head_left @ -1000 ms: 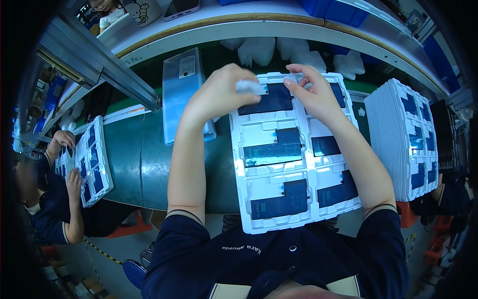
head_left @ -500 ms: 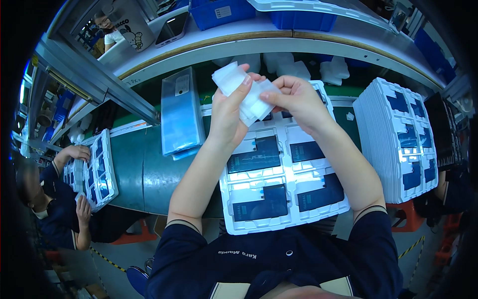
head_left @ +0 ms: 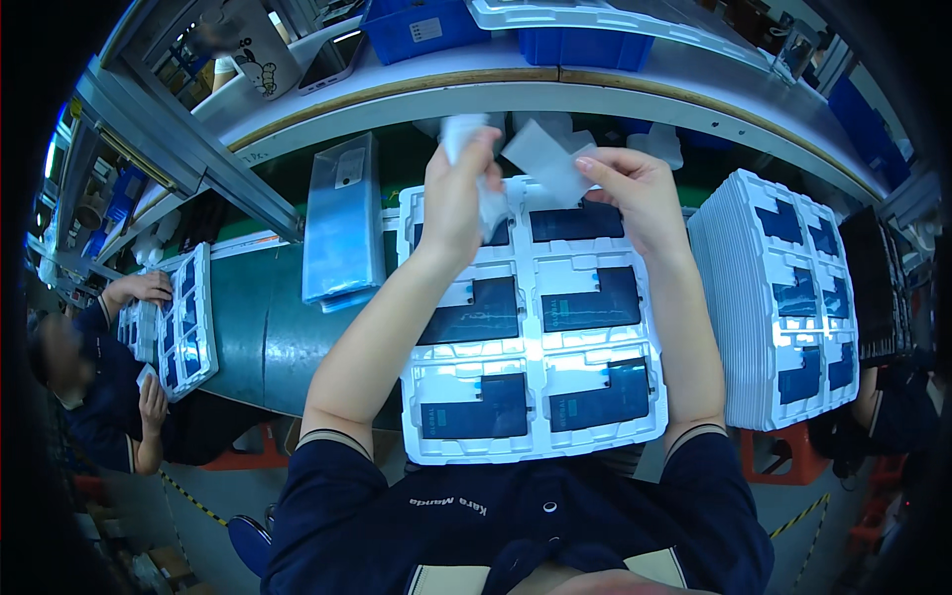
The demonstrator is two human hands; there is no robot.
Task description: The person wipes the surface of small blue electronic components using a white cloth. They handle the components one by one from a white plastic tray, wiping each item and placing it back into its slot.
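My left hand point(head_left: 454, 208) is closed around a small bundle of thin whitish translucent sheets point(head_left: 463, 134), blurred by motion. Between the thumb and fingers of my right hand point(head_left: 640, 188) is a single translucent sheet point(head_left: 545, 164), apart from the bundle. Both hands hover over the far end of a white plastic tray point(head_left: 531, 367). In its compartments lie several flat black L-shaped battery-like pieces point(head_left: 593, 299). My hands and the sheets partly cover the farthest row.
Clear plastic sleeves point(head_left: 342, 233) lie left of the tray on the green bench point(head_left: 288, 342). At right stands a tall stack of loaded trays point(head_left: 719, 317). A shelf point(head_left: 446, 97) crosses beyond, holding blue bins point(head_left: 585, 50) and a phone point(head_left: 329, 61). A co-worker's hand point(head_left: 149, 288) touches another tray at left.
My right hand has moved away to the right with one sheet, now separated from the bundle in my left hand. The view has shifted slightly, showing more of the tray.
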